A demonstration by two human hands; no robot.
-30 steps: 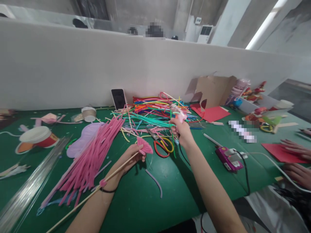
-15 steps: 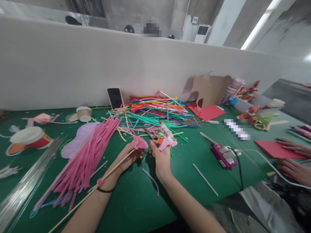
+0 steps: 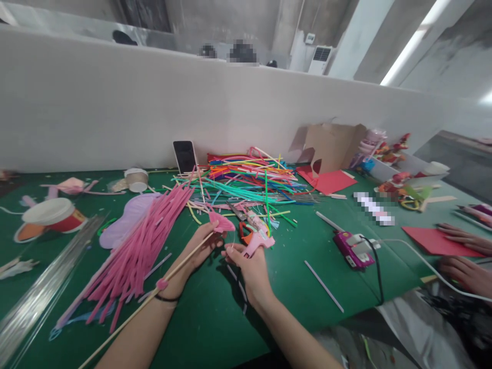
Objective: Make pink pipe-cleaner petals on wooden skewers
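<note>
a green table (image 3: 284, 318) is bearing a pink pipe-cleaner bundle (image 3: 142, 261) at nine o'clock from the person's hands. a wooden stick (image 3: 130, 320) is slanting toward seven o'clock over the left forearm. the right hand (image 3: 248, 264) is holding a pink glue gun (image 3: 259, 241), nozzle pointing toward eleven o'clock. the left hand (image 3: 200, 238) is clamping its fingers on a pink fan-shaped piece (image 3: 223, 222) at the stick's one o'clock tip.

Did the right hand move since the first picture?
Yes. The right hand has moved left and closer to the person, judged against the standing phone.
</note>
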